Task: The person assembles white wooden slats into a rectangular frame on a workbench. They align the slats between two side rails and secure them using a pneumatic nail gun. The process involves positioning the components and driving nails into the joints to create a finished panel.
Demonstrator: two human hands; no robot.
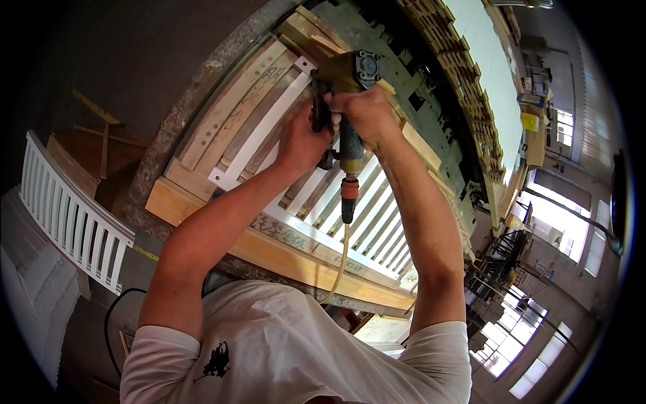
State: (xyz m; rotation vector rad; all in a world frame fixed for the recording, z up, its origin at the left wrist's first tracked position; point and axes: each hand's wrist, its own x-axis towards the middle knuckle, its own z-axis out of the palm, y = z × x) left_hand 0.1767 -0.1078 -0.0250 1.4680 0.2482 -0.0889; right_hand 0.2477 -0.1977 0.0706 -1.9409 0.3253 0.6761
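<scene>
My right hand (pixel 367 114) is wrapped round the handle of an air nail gun (pixel 340 71), which has a dark, worn body. Its red and black hose coupling (pixel 349 195) points toward me. Close beside the gun's dark magazine, my left hand (pixel 304 138) is bent over the end of a white slatted panel (pixel 303 225). The left fingertips are partly hidden by the gun, so what they grip cannot be made out. The panel lies inside a wooden jig (pixel 232 111), with white slats running between its rails. Near my left hand is a white end strip (pixel 269 121) with holes.
A pale air hose (pixel 346 259) hangs from the gun toward my body. Another white slatted panel (pixel 74 209) leans at the left. Stacked wooden pieces (pixel 464 74) line the far right of the bench (pixel 165 135). Windows and shelving are further right.
</scene>
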